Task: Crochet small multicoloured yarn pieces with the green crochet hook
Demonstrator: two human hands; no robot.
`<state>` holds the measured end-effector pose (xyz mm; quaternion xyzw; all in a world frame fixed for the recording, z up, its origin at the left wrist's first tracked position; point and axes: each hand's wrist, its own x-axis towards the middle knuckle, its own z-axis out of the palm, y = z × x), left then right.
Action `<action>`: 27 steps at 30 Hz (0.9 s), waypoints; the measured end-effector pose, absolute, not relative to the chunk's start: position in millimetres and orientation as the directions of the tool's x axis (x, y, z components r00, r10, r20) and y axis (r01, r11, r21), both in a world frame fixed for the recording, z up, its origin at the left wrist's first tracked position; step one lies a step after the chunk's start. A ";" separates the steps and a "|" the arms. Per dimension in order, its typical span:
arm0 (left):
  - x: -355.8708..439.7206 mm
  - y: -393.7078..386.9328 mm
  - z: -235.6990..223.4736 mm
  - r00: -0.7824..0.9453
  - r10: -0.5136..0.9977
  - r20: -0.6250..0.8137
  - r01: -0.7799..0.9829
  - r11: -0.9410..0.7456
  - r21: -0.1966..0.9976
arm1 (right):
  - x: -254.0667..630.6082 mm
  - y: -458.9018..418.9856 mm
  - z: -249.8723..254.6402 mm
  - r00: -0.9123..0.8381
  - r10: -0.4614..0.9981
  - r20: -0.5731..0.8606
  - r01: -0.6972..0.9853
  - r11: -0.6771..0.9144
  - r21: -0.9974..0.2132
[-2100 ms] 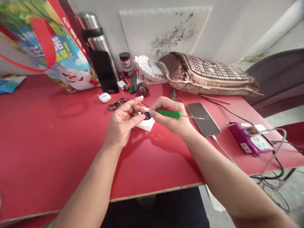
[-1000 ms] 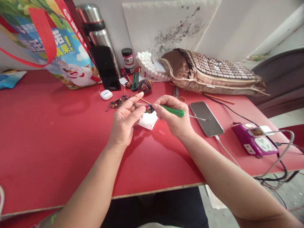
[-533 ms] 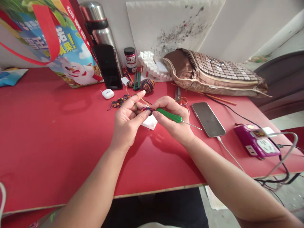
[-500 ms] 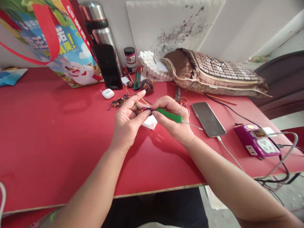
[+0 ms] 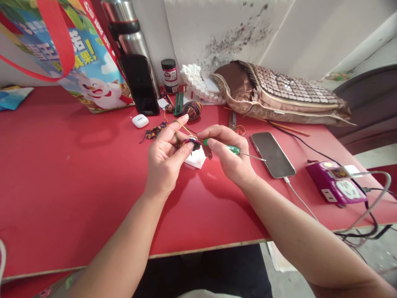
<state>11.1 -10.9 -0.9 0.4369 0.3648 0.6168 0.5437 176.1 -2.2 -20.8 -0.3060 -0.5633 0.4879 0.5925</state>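
My left hand (image 5: 163, 165) pinches the small multicolour yarn piece (image 5: 192, 144) over the desk's (image 5: 93, 198) far half; right hand (image 5: 236, 163), just beside it, grips the green-handled metal hook (image 5: 234, 150), long axis running left-right.

Probably a home craft corner, with a yarn ball (image 5: 192, 110), thermos (image 5: 134, 40) and bag (image 5: 96, 68) on the table (image 5: 77, 186).

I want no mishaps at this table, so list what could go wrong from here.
The metal end of the green-handled tool in the right hand points over the flat phone and might scratch it. The orange strand at the left hand could slacken or slip off the finger. The phone's white cable runs close to the right forearm and might snag.
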 end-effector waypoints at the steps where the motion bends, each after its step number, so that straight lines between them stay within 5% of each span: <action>1: 10.9 -11.0 -1.2 -0.029 0.989 0.146 -0.349 -0.146 0.926 | 175.6 -3.1 -19.1 -0.101 0.923 0.372 -0.205 0.346 -0.915; 15: 11.0 -11.1 3.0 -0.031 0.995 0.098 -0.354 -0.103 0.930 | 169.4 -6.6 -9.1 0.018 0.925 0.380 -0.123 0.379 -0.917; 27: 12.3 -11.7 1.4 -0.055 0.993 0.107 -0.354 -0.119 0.927 | 170.0 -11.0 -23.2 -0.016 0.837 0.548 0.171 0.542 -0.823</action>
